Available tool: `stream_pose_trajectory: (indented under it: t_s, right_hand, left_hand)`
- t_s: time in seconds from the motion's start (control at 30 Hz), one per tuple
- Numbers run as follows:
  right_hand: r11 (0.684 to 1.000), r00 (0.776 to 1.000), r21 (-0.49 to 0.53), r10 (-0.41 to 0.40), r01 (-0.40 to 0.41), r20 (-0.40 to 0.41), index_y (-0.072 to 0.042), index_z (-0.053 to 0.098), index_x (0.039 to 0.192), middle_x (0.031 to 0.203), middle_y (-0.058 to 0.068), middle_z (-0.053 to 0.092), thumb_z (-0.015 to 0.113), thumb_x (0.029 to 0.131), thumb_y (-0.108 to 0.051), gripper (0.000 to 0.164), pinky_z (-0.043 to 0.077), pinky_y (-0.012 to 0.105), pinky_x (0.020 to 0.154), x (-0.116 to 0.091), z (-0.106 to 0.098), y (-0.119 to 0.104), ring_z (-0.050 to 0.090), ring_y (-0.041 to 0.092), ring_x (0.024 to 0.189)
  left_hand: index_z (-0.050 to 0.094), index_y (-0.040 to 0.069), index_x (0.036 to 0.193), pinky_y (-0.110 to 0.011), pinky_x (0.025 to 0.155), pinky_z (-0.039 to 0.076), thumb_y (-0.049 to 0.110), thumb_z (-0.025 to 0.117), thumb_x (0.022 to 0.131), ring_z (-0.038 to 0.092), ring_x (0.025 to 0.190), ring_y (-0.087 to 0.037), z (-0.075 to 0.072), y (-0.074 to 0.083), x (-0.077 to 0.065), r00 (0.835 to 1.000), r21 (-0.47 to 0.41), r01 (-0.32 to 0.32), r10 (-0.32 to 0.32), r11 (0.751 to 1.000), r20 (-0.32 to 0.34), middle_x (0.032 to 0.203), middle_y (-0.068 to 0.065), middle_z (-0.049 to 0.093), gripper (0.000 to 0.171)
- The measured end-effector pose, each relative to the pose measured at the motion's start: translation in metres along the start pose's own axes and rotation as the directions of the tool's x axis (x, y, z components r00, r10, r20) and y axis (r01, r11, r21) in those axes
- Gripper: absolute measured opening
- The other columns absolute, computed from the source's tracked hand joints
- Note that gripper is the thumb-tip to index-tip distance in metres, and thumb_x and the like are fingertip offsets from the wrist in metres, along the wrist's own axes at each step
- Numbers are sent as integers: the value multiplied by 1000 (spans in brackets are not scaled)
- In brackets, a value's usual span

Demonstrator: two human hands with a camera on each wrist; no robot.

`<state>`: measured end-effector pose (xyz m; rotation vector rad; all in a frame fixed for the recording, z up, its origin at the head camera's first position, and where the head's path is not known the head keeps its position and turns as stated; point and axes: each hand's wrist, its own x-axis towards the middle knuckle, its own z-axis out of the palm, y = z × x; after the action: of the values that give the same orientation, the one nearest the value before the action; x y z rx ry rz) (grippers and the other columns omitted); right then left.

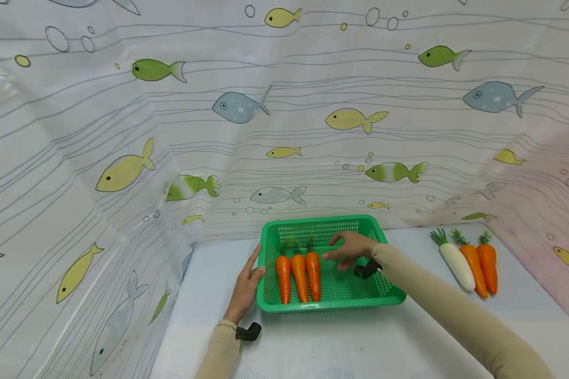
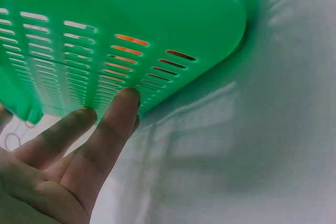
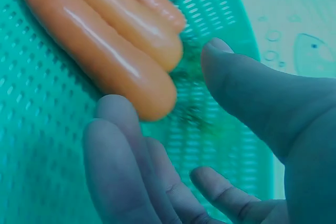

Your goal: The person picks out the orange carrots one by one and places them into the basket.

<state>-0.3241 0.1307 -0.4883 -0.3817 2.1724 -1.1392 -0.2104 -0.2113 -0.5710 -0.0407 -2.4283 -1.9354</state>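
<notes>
A green plastic basket (image 1: 332,303) holds three orange carrots (image 1: 298,278) with leafy tops, lying side by side in its left half. My left hand (image 1: 247,287) is at the basket's left side. In the left wrist view its fingers (image 2: 107,140) are fairly straight, with their tips against the slotted outer wall. Inside the basket, my right hand (image 1: 353,248) hovers just right of the carrots with thumb and fingers apart. From the right wrist, the nearest carrot (image 3: 100,51) lies just beyond the fingertips, and nothing is between thumb and fingers.
To the right on the white table (image 1: 284,352) lie a white radish (image 1: 457,266) with green leaves and two more carrots (image 1: 488,267). A fish-patterned sheet (image 1: 313,173) rises behind and at both sides of the table.
</notes>
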Motion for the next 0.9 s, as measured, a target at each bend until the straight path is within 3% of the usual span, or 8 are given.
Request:
stream_pose_trajectory:
  t_s: [0.13, 0.37, 0.6, 0.9]
  right_hand:
    - [1000, 1000, 2, -26, 26, -13, 5, 48, 149, 125, 34, 68, 77, 99, -35, 71, 63, 52, 85, -15, -21, -3, 78, 42, 92]
    - [998, 996, -54, -22, 17, -91, 4, 55, 140, 114, 20, 73, 73, 101, -41, 62, 64, 46, 82, -48, -69, 4, 77, 30, 85]
    - [996, 982, -71, 33, -47, -187, 7, 56, 139, 113, 19, 73, 68, 104, -46, 65, 63, 38, 79, -72, -115, 28, 74, 21, 86]
    - [992, 973, -95, 62, -85, -224, 15, 48, 144, 116, 19, 72, 58, 109, -42, 68, 62, 32, 78, -96, -151, 58, 74, 16, 88]
  left_hand:
    - [30, 44, 167, -36, 79, 57, 39, 52, 112, 73, 105, -28, -1, 0, 1, 1000, 3, -1, 1, 1000, -7, 138, -25, 68, 59]
    - [28, 43, 168, -35, 77, 57, 39, 50, 112, 73, 100, -26, -4, -2, 2, 1000, 15, -9, 9, 1000, -3, 132, -26, 71, 60]
    - [29, 43, 167, -38, 88, 55, 39, 51, 112, 69, 122, -33, -7, -4, 0, 1000, 58, -2, 4, 998, -29, 147, -24, 63, 60]
    - [30, 53, 164, -39, 89, 55, 41, 51, 111, 70, 117, -30, -8, -5, -1, 999, 51, 23, -22, 998, -34, 147, -21, 64, 58]
